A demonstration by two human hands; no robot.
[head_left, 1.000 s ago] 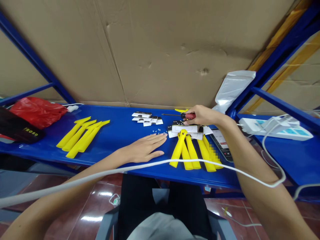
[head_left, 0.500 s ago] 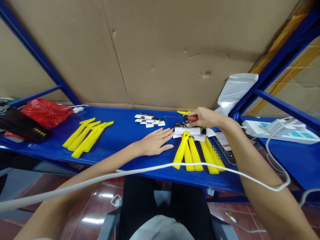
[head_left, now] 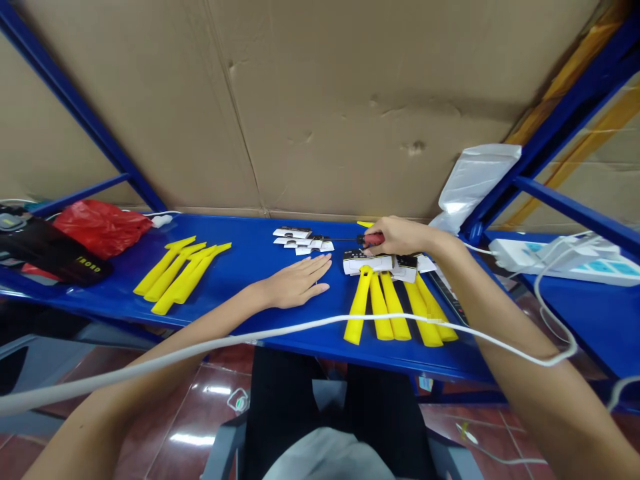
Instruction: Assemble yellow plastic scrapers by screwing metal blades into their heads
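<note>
My right hand [head_left: 400, 236] is closed on the red handle of a screwdriver [head_left: 371, 239], whose thin shaft points left. Just below that hand lie several yellow handles [head_left: 357, 308] with black-and-white cards [head_left: 369, 262] at their upper ends. My left hand [head_left: 299, 283] rests palm down on the blue table [head_left: 240, 237], fingers stretched out, holding nothing. Beyond its fingertips is a small overlapping pile of black-and-white cards [head_left: 300, 241]. The screwdriver's tip reaches the right side of this pile; whether they touch I cannot tell.
Several more yellow handles [head_left: 173, 280] lie at the left, near a red plastic bag [head_left: 103, 223] and a black object [head_left: 60, 257]. A white cable [head_left: 280, 328] crosses in front. Partly behind my right arm is a phone [head_left: 450, 297]; a white power strip [head_left: 565, 257] sits right.
My left hand has drawn back to the left, away from the cards on the yellow handles. The right hand has shifted slightly left and down with the screwdriver.
</note>
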